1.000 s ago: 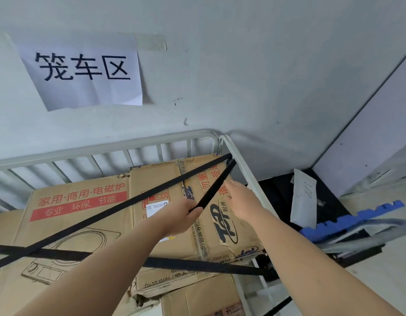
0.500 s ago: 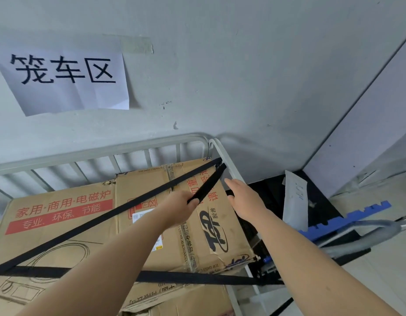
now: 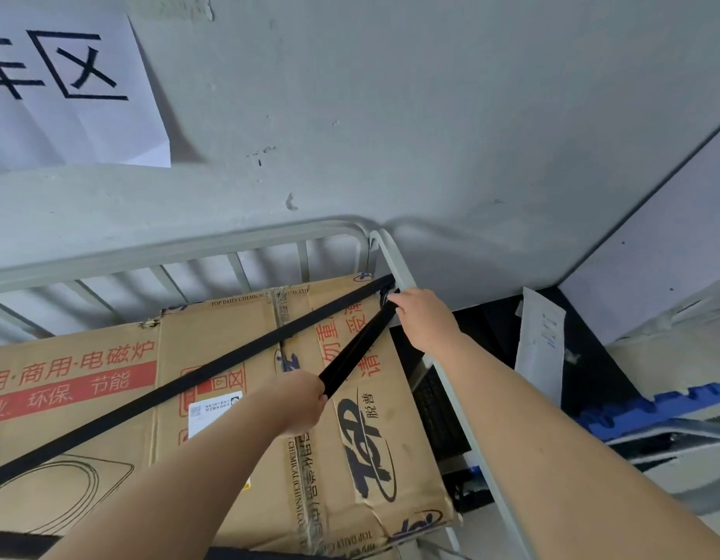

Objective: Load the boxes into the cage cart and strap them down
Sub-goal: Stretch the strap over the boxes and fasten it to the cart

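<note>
Cardboard boxes fill the grey cage cart [image 3: 398, 260]: a TOP-branded box [image 3: 350, 438] on the right and a red-lettered box [image 3: 67, 398] on the left. A black strap [image 3: 213, 373] runs diagonally across their tops to the cart's far right corner post. My left hand [image 3: 300, 402] grips the strap's free length, which runs taut up to that post. My right hand [image 3: 425, 317] is at the post where the strap loops round; its fingertips touch the strap end, and whether they pinch it is hidden. A second strap [image 3: 19, 543] crosses low at the front.
The grey wall stands right behind the cart, with a white paper sign [image 3: 67, 86] taped on it. To the right of the cart are a white document pouch [image 3: 540, 341], a dark floor patch and a blue plastic pallet [image 3: 653, 410] with a metal bar.
My right hand has moved up the side rail to the corner post. My left hand keeps its grip on the strap. The camera has shifted right and closer.
</note>
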Demonstrator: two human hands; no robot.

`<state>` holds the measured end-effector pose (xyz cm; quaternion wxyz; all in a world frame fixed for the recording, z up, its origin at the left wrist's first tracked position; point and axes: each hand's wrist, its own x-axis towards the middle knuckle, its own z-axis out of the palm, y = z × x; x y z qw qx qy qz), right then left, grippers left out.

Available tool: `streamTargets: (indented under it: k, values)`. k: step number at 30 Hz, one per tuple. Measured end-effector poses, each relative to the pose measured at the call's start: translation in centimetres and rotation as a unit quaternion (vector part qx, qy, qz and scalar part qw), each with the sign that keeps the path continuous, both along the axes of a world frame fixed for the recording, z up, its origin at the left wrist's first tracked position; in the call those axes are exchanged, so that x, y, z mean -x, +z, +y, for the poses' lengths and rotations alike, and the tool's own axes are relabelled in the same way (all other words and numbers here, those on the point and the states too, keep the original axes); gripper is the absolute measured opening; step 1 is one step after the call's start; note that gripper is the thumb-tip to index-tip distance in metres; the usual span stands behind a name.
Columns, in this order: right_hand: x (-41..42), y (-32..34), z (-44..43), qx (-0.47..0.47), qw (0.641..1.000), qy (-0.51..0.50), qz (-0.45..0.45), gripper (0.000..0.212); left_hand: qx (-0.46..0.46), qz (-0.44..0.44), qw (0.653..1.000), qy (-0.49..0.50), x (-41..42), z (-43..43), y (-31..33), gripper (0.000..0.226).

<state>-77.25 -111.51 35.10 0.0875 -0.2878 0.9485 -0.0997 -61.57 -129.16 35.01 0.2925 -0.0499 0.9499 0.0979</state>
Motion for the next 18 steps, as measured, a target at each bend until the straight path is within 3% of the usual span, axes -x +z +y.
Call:
streamTargets:
  k: [6, 10, 13, 15, 17, 18]
  values:
    - [2.9, -3.1, -1.9, -0.043, 0.999, 0.015, -0.009, 0.025, 0.049, -0.038, 0.996, -0.06, 1.7, -0.7, -2.4, 0.033]
    - [4.0, -3.6, -2.6, -0.067, 0.998, 0.005, 0.0, 0.029, 0.029, -0.044, 0.997, -0.053, 2.3, -0.5, -3.6, 0.036]
    - [4.5, -2.9, -2.5, 0.097, 0.982, -0.107, -0.121, 0.026, 0.011, -0.038, 0.998, -0.048, 2.8, -0.4, -3.7, 0.035]
    - [4.7, -2.2, -2.0, 0.255, 0.924, -0.18, -0.223, 0.02, -0.012, -0.016, 0.999, -0.045, 2.8, -0.1, -3.7, 0.033]
    - [4.3, -1.8, -1.8, 0.323, 0.885, -0.192, -0.277, 0.021, -0.046, 0.014, 0.998, -0.04, 2.5, 0.2, -3.6, 0.032]
    - [4.0, -1.9, -1.9, 0.322, 0.883, -0.182, -0.29, 0.025, -0.065, 0.026, 0.997, -0.043, 2.3, 0.4, -3.5, 0.032]
